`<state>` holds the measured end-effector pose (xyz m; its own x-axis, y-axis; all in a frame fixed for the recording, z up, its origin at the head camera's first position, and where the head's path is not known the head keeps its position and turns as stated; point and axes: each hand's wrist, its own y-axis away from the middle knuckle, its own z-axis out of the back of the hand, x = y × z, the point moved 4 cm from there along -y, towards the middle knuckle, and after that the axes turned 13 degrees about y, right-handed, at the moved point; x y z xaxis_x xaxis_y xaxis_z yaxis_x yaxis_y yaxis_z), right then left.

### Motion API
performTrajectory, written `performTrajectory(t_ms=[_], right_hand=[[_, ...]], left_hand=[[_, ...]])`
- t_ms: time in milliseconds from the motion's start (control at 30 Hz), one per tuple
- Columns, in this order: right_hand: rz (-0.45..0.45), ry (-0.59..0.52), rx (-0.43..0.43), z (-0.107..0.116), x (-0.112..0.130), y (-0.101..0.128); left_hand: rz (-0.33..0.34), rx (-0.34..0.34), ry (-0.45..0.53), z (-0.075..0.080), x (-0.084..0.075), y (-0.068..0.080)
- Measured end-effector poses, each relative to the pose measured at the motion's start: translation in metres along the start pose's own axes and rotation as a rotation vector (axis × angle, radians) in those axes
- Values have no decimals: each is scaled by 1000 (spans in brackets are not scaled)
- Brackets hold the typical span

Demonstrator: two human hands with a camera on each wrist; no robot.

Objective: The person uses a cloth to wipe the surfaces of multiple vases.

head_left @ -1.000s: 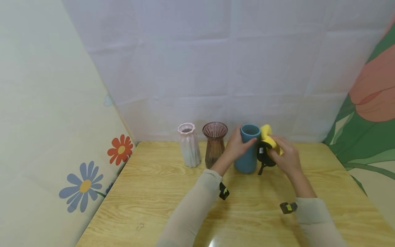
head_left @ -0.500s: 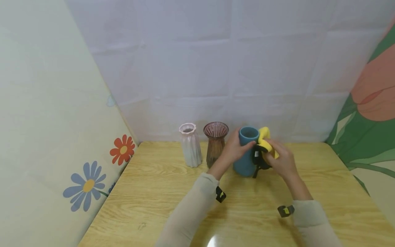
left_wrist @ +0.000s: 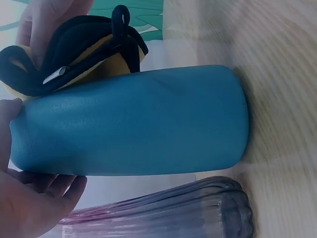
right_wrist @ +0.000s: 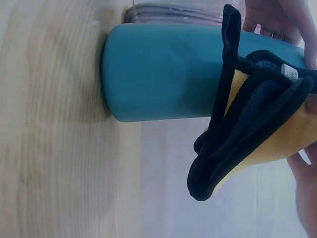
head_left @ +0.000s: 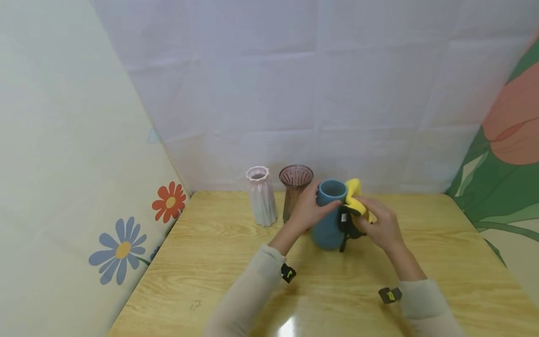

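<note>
A tall blue vase (head_left: 326,231) stands upright, its base right at the wooden tabletop. My left hand (head_left: 304,210) grips it near the rim from the left side, thumb across the front and fingers behind. In my right hand (head_left: 381,227) is a bunched cleaning cloth (head_left: 354,188), yellow on one side and dark on the other, with black edging, a hanging loop and a small white label. The right hand pinches the cloth at the vase's upper right side. In the left wrist view the cloth (left_wrist: 91,52) overlaps the edge of the vase (left_wrist: 133,124).
A purple-brown ribbed glass vase (head_left: 296,177) stands close behind the left hand, partly hidden by it. Left of that is a pink-and-white pleated vase (head_left: 263,203). A white sheet (head_left: 261,93) hangs along the table's (head_left: 202,262) back edge, with flower-patterned cloth on both sides.
The blue vase has come nearer to me and a little left, with both hands and the cloth moving along. The left hand now overlaps the glass vase more.
</note>
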<state>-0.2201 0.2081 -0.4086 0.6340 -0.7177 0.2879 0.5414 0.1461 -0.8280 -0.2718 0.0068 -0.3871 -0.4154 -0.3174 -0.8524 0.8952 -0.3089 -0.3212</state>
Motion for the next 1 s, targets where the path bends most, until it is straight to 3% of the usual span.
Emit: performTrajectory(t_ms=[367, 800, 1000], right_hand=[[57, -38, 1, -1, 22, 3], [100, -64, 34, -11, 43, 4], [126, -83, 34, -16, 52, 4]], left_hand=[[-52, -15, -29, 17, -3, 23], [-6, -45, -44, 36, 1, 48], [-1, -39, 2, 44, 1, 58]])
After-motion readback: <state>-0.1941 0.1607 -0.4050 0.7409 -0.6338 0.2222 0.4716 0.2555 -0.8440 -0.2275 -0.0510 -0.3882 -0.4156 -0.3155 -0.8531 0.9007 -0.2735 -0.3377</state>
